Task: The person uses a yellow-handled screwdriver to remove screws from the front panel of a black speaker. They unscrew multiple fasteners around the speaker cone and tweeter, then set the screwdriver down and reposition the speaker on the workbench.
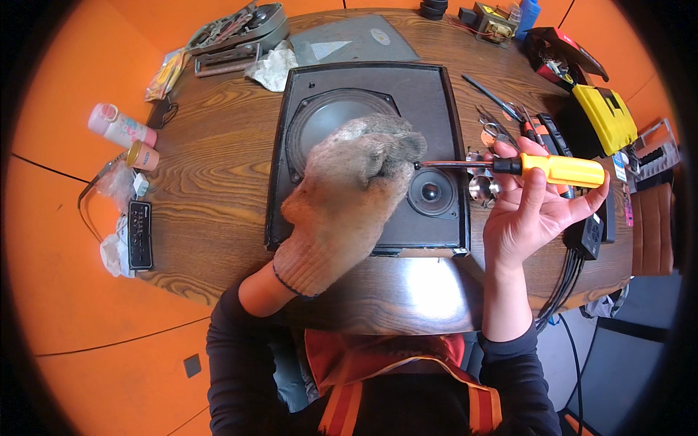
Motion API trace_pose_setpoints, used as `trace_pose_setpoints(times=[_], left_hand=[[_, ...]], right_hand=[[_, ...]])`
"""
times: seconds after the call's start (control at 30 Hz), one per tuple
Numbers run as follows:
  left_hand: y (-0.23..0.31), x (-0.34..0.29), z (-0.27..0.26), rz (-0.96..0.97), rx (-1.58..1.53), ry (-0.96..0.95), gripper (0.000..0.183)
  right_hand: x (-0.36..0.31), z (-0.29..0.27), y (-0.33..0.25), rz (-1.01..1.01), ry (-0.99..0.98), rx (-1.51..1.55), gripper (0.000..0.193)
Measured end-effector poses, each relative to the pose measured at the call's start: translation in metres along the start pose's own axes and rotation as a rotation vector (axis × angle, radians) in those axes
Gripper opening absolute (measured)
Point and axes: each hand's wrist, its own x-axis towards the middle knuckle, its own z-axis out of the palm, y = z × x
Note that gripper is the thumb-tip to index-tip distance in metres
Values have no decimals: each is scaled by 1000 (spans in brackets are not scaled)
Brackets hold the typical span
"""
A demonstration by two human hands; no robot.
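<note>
Yellow-handled screwdriver [563, 171]: we grip it in the bare right hand [527, 207], long axis running left-right, tip at the gloved left hand [356, 185], which is curled; whether it grips anything, we cannot tell. Speaker cabinet [434, 123] lies face-up on the tabletop [207, 156], nearer our left hand.

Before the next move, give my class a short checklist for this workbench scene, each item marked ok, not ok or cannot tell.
1. Speaker cabinet lies on the table, cones facing up: ok.
2. Left hand gloved: ok.
3. Right hand gloved too: not ok, it is bare.
4. Screwdriver held in the right hand: ok.
5. Screwdriver tip engaged with a screw: cannot tell, the gloved fingers crowd it.
</note>
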Motion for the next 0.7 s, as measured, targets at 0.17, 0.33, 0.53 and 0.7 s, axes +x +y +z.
trace_pose_setpoints(times=[0.17,0.33,0.53,0.7], left_hand=[[1,5,0,-73,-300,55,26],[5,11,3,-268,-665,74,18],[4,9,2,-157,-385,-46,25],[6,10,-2,-266,-496,-117,24]], right_hand=[[-1,-2,0,-21,-22,28,70],[-2,-1,2,-91,21,-60,69],[-2,-2,0,-87,-25,-22,69],[-2,-1,1,-98,-10,-25,69]])
